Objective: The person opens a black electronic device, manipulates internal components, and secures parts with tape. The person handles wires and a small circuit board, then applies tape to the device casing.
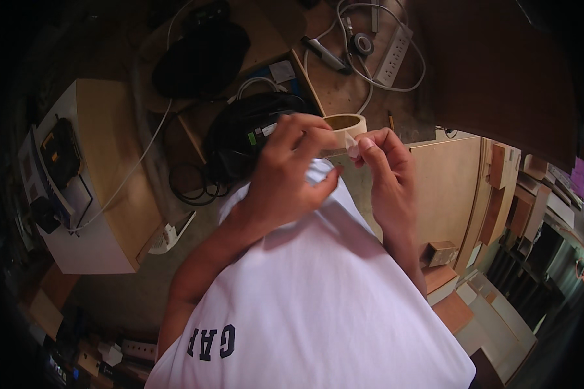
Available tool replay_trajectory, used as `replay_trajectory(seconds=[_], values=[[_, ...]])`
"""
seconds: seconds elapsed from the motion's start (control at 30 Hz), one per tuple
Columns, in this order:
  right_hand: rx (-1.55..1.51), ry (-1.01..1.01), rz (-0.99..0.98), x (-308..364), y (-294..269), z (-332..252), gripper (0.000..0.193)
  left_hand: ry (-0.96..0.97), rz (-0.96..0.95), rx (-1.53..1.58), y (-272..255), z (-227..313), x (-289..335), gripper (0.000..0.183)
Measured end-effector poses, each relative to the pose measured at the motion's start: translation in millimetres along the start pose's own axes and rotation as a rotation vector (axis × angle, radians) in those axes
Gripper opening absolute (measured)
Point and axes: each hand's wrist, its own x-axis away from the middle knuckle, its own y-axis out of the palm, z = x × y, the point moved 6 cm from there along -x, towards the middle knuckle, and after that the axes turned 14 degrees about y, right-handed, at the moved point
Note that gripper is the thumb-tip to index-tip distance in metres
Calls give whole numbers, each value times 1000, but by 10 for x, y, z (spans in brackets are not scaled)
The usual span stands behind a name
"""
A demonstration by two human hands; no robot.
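A roll of cream-coloured masking tape [356,127] sits between my two hands, its opening tilted up toward me. My left hand [289,170] is on its left side, fingers bent and thumb held apart. The left fingertips overlap the roll's near left edge; whether they press on it is hard to see. My right hand [393,176] is closed in a pinch between thumb and forefinger. In that pinch is a small, crumpled, pale piece of tape [351,146], just in front of the roll. Whether this piece still joins the roll cannot be made out.
Beyond my hands lie a black bag [230,139], an open wooden box [308,81] with cables, and a white power strip [393,57]. A pencil [390,120] lies to their right. A wooden cabinet [110,162] stands left; wood pieces [444,288] are stacked right.
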Motion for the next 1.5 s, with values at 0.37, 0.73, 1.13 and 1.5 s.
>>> replay_trajectory(seconds=[0.37, 0.73, 1.13, 1.5], values=[[34, 82, 12, 262, -8, 263, 14, -9, -29, -103, 233, 145, 82, 21], [662, -354, -194, 140, -101, 34, 31, -352, -7, 343, -62, -140, 270, 5], [785, 11, -90, 81, 8, 284, 28, -594, -158, 137, -388, -217, 417, 21], [929, 26, -378, 66, 158, 304, 41, -463, -214, 101, -522, -119, 460, 11]])
